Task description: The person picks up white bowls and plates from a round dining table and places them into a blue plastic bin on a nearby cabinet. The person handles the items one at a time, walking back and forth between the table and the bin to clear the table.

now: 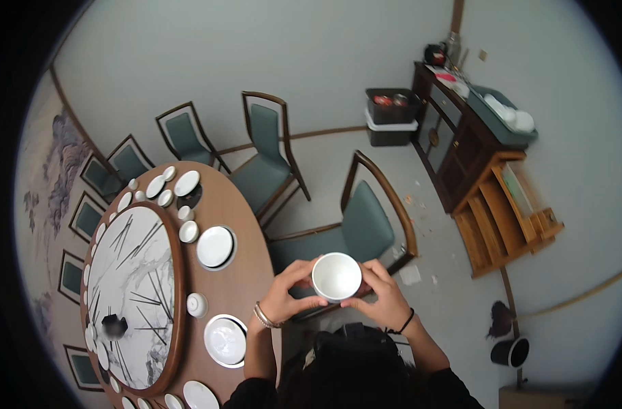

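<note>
Between my two hands is a white bowl (pixel 337 278), its opening facing up toward me. My left hand (pixel 292 293) grips its left side, the thumb along the near wall. On the opposite side my right hand (pixel 382 294) clasps it the same way. The bowl is held in the air beside the round table's right edge, over a chair (pixel 365 225) with a green seat and back. Nearest on the table are a small white bowl (pixel 197 305) and a white plate (pixel 225 340) on a larger plate. Fingers behind the bowl are partly hidden.
A marble turntable (pixel 141 273) with scattered chopsticks fills the table's middle; white dishes ring it. Several green chairs (pixel 263 136) surround the table. To the right stand a dark cabinet (pixel 447 136) with a green bin (pixel 495 112), a wooden shelf (pixel 505 215), stacked bins (pixel 391 119) and a black bucket (pixel 510 352).
</note>
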### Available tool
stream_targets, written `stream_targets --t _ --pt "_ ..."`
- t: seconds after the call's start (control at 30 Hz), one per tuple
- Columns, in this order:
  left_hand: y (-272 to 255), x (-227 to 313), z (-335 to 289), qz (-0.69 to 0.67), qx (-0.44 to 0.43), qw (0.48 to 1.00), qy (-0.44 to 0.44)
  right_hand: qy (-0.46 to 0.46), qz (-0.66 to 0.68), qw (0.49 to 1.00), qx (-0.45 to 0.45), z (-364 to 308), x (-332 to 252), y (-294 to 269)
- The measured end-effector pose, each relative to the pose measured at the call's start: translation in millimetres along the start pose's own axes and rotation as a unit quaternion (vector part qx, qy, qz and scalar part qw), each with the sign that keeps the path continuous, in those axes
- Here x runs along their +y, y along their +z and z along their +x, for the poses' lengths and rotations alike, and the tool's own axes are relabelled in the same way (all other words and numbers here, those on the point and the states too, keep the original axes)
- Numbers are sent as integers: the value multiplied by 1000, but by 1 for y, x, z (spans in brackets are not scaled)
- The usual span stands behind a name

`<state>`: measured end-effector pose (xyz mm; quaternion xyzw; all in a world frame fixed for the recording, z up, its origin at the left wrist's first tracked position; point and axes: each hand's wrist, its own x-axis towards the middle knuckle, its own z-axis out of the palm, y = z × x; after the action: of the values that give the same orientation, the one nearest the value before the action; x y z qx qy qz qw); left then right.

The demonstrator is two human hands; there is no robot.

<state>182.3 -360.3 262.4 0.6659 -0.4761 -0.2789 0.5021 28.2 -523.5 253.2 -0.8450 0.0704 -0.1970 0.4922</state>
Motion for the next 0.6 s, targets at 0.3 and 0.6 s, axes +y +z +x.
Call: stream_targets --t 0.3,0.6 --pt "126 20 84 -50 -107 993 27 43 -29 994 100 -80 43 -115" --pt "223 55 177 -85 -261 960 49 107 -74 965 229 -137 62 -204"
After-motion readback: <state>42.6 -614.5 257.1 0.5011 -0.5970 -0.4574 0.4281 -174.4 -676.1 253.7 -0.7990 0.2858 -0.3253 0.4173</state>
